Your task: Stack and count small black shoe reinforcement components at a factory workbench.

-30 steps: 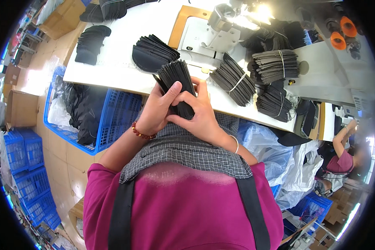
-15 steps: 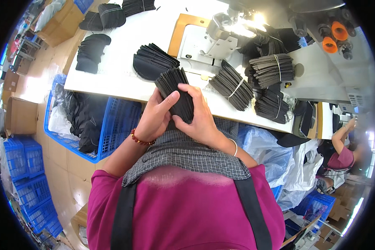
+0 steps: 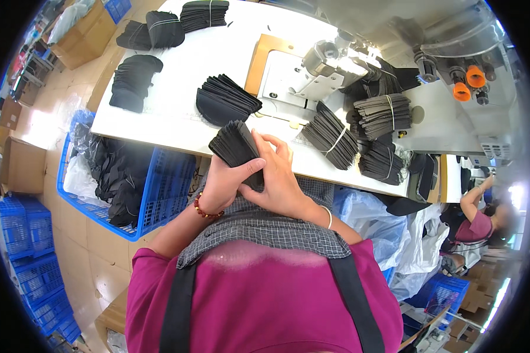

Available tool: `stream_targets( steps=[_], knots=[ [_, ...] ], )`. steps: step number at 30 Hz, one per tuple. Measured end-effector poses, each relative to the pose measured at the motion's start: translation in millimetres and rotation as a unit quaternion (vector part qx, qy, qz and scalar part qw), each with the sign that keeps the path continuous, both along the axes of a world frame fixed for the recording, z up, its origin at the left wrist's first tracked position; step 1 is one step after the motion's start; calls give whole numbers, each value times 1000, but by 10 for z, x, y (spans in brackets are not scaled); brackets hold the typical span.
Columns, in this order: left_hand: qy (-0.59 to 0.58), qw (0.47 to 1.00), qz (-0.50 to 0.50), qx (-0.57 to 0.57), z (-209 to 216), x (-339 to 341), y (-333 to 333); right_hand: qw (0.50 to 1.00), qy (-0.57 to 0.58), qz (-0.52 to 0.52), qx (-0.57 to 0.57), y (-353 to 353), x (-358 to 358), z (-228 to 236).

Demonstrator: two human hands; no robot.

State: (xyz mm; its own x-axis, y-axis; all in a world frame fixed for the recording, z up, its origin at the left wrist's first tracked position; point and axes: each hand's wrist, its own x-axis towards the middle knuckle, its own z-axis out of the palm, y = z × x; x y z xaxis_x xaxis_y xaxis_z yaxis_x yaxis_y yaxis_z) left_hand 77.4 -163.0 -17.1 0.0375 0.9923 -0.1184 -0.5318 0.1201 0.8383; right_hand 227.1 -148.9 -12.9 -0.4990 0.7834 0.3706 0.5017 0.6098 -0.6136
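Landmark: the sewing machine (image 3: pixel 321 65), on a white bench (image 3: pixel 171 88).

Stack of black pieces (image 3: pixel 235 144): held on the wearer's side of the machine, left of it, overlapping the bench's near edge in this view. Thin layers, their upper ends slightly fanned. Left hand (image 3: pixel 221 185) clamped on the stack from the left and below, thumb laid across toward the right hand. Right hand (image 3: pixel 277 176) pressed along the stack's right side, fingers close together; stack gripped between the two. Far fingertips of the left hand hidden behind the layers.

Fanned pile (image 3: pixel 227 100): on the bench, just left of the machine, near the held stack but not in hand. Loose dark pile (image 3: pixel 136 79): well left of the machine. Two tied bundles there too, one (image 3: pixel 166 29) beside the other (image 3: pixel 204 15), both farther from the wearer.

Tied dark bundle (image 3: pixel 331 136): on the machine's near side, pale band round it. Grey bundle (image 3: pixel 383 113): right of the machine, also banded.

Blue crate (image 3: pixel 171 182): well left of the machine, below bench level, dark cloth (image 3: pixel 121 176) inside. Co-worker (image 3: pixel 477 226): far right of the machine, one arm raised.
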Motion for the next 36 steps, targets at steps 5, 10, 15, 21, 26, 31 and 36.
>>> stream_targets(
  steps=[5,10,15,21,26,31,36],
  knots=[
    [27,999,4,40,-78,-111,23,992,57,57,-93,43,37,87],
    [26,996,-75,43,-170,-222,56,973,189,34,-129,106,94,117],
    [60,993,-76,71,-153,-224,63,962,217,6,-166,100,127,89],
    [-21,995,-94,-19,-147,-268,76,978,152,-9,-140,60,147,166],
    [-13,993,-116,-20,-132,-262,83,975,159,-3,-154,75,186,145],
    [22,999,-48,4,-44,-197,75,965,188,11,-182,99,191,130],
    [-10,997,-71,-33,-58,-217,73,962,204,-38,-179,52,164,112]
  ],
)
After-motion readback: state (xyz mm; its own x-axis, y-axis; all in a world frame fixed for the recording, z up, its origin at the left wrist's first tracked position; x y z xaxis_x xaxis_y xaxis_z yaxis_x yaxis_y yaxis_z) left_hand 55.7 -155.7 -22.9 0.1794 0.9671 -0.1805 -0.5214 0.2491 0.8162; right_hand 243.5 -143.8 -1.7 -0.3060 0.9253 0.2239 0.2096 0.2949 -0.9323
